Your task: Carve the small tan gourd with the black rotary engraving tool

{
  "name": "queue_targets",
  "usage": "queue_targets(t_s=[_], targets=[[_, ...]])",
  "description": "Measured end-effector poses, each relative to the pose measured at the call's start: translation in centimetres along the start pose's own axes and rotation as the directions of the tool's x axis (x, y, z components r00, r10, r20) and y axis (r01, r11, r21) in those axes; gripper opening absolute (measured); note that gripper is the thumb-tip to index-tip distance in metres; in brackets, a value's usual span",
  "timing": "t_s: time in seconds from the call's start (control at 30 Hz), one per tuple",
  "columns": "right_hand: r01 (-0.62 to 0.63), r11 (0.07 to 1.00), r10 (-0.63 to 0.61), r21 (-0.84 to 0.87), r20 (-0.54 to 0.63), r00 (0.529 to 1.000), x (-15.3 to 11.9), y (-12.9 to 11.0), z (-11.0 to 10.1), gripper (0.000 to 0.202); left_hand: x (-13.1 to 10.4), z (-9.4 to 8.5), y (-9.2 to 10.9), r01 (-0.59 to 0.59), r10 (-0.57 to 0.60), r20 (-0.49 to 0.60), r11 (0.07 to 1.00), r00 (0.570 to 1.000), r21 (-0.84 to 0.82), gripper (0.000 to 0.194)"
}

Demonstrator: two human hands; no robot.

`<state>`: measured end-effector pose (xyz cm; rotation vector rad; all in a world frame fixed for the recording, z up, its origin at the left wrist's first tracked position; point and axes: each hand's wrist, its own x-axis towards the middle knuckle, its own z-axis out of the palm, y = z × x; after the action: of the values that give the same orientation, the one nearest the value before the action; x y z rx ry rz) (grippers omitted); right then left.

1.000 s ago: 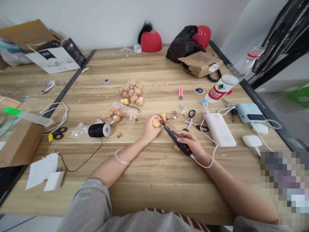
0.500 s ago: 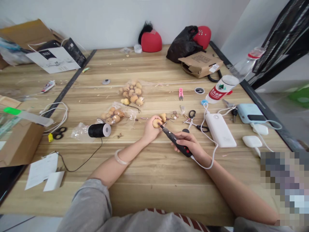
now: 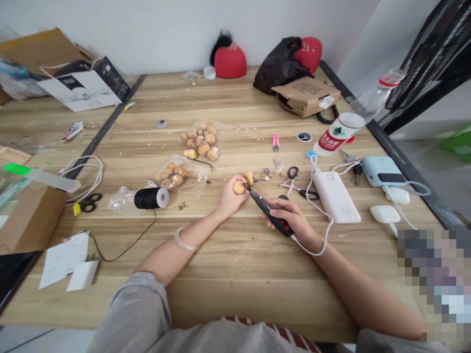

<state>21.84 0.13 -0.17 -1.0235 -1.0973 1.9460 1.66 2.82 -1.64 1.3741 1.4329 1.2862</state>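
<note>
The left hand (image 3: 231, 198) has its grip closed around a small tan gourd (image 3: 239, 187), held above the middle of the table (image 3: 235, 274). The right hand (image 3: 285, 214) wraps its fingers about a black rotary tool (image 3: 262, 203), tip pointing at the gourd — whether the two touch, I cannot tell. A white cable (image 3: 327, 240) trails from the tool's rear, looping toward a white power bank (image 3: 336, 197). Scissors (image 3: 292, 185) lie near the right hand; bagged gourds (image 3: 200, 139) sit beyond the left.
</note>
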Motion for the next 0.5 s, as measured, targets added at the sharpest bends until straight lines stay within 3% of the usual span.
queue_targets(t_s=[0.1, 0.5], targets=[[-0.003, 1.0, 0.003, -0.009, 0.037, 0.999, 0.01, 0.11, -0.04, 0.035, 0.01, 0.01, 0.02, 0.028, -0.028, 0.017, 0.999, 0.999, -0.035, 0.024], [0.003, 1.0, -0.003, -0.004, 0.005, 1.0, 0.01, 0.09, -0.09, 0.035, 0.03, 0.02, 0.3, -0.005, 0.005, -0.001, 1.0, 1.0, 0.002, 0.023]])
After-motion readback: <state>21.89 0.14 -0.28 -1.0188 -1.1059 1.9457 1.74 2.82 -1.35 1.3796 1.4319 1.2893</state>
